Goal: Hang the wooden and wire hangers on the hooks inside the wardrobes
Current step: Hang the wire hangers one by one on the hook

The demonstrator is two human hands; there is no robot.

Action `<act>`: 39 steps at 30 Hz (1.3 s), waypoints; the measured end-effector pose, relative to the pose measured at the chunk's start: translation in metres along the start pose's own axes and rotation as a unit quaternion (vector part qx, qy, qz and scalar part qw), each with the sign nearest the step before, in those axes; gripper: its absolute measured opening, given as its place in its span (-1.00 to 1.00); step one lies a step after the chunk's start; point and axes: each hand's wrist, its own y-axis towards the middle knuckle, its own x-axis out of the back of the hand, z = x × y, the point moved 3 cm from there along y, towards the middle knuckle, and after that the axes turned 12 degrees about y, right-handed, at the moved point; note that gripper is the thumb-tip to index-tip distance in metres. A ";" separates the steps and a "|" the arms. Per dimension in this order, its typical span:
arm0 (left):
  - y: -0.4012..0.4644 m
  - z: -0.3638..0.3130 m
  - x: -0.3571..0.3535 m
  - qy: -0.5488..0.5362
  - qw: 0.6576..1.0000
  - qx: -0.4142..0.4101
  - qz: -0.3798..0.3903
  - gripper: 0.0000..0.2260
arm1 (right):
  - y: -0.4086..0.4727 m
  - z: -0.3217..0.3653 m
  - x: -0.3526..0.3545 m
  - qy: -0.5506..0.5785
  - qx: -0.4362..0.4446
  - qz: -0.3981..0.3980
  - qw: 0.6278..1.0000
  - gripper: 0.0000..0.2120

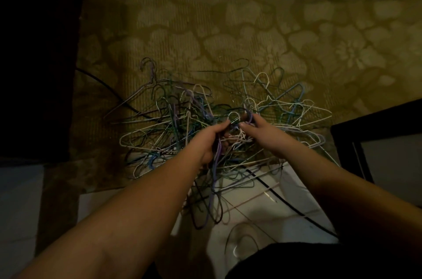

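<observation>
A tangled heap of wire hangers [173, 123] in white, purple, blue and dark green lies on the patterned carpet [228, 15]. My left hand [211, 139] grips a bunch of hangers near their necks, and their bodies hang down below my wrist. My right hand [255, 126] pinches the hooks of the same bunch [237, 116] just right of my left hand. More hangers spread out to the right [294, 105]. No wooden hanger and no wardrobe hook shows.
A dark piece of furniture [34, 61] fills the left side. A dark-framed panel [376, 148] stands at the right. A black cable [280, 201] runs across the pale tiled floor [285, 217] near me. The room is dim.
</observation>
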 end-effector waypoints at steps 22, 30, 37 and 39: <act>-0.064 -0.088 0.011 0.233 0.956 -0.177 0.000 -0.69 | -0.015 0.010 0.043 -0.019 -0.021 -0.089 0.996 -0.46; -0.090 -0.103 0.006 0.317 0.933 -0.166 0.046 -0.72 | -0.014 0.017 0.029 -0.056 -0.017 -0.010 0.998 -0.69; -0.100 -0.111 0.017 0.307 0.936 -0.162 0.064 -0.71 | -0.024 0.010 0.034 -0.095 0.086 -0.177 0.976 -0.75; -0.102 -0.109 0.016 0.306 0.936 -0.155 0.073 -0.71 | -0.025 0.011 0.023 -0.115 0.082 -0.141 0.980 -0.77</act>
